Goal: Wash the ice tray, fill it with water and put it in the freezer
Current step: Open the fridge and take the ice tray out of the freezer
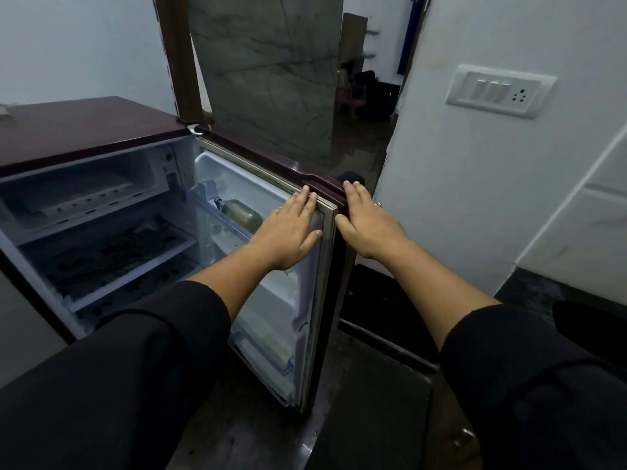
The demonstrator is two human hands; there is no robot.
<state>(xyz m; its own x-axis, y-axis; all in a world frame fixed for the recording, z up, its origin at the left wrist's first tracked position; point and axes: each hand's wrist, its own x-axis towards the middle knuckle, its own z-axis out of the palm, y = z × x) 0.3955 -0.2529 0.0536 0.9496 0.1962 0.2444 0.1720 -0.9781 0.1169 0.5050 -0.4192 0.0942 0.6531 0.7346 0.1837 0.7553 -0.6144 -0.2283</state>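
While both hands sit at the free edge of the fridge door [271, 300], neither holds anything. Left hand [288, 228]: flat on the inner liner beside the gasket, fingers [307, 201] straight and released. Right hand [369, 225]: flat on the maroon outer face, fingers likewise straight, thumb at the door's edge. Door stands wide open, hinged at the far corner.

Ice tray [76, 195]: probably the pale, flat, slotted form lying in the freezer compartment [156, 164] at the top of the cabinet, though it is too dim to be certain. If so, it lies left of and beyond the fingers, well apart, level, long axis running across the compartment's width. Left hand is the nearer one.

Judgement: tray looks placed, and what is left is swinging the door leftward to shut. The door edge lies between the two hands, so the right palm would do the pushing. Bottle [242, 213] sits in the door shelf just beyond the left fingers and could shift on a hard close
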